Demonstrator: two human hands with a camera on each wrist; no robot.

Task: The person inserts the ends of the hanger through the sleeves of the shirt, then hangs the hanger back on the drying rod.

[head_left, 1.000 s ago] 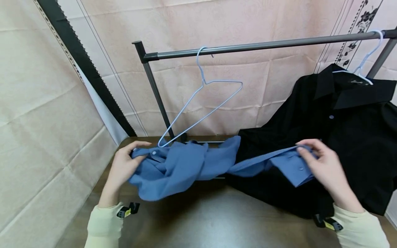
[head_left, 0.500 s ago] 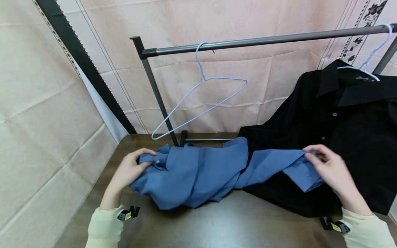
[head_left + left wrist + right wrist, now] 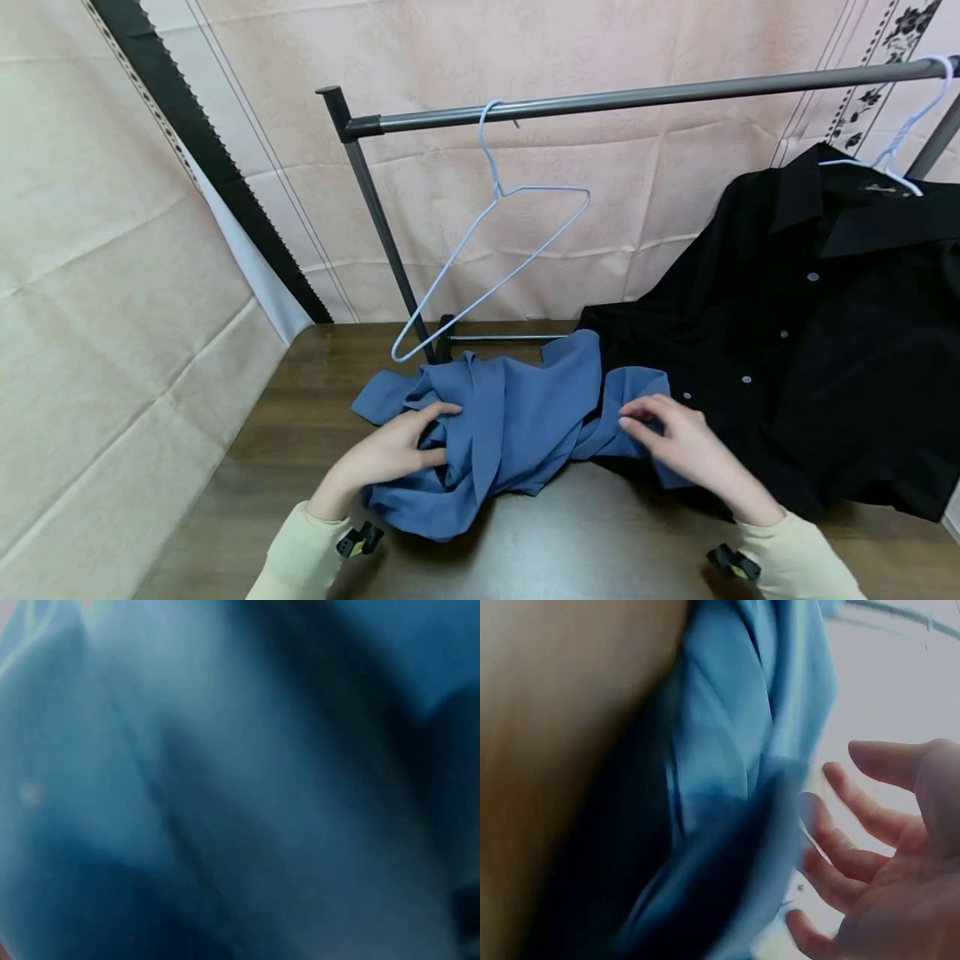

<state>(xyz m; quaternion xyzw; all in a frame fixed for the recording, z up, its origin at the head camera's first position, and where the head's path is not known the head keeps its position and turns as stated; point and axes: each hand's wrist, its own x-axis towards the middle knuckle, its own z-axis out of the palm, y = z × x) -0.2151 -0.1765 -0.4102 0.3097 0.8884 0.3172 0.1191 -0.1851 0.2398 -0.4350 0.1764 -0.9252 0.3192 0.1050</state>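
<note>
Lying apart from table's left edge [image 3: 231, 458]: blue garment [image 3: 536, 417].

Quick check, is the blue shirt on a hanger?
No, the blue shirt lies bunched up below the bare hanger.

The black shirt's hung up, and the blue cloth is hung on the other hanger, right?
Not quite: the head view shows the blue cloth bunched over the table, not on the other hanger. The black shirt is hung up, yes.
</note>
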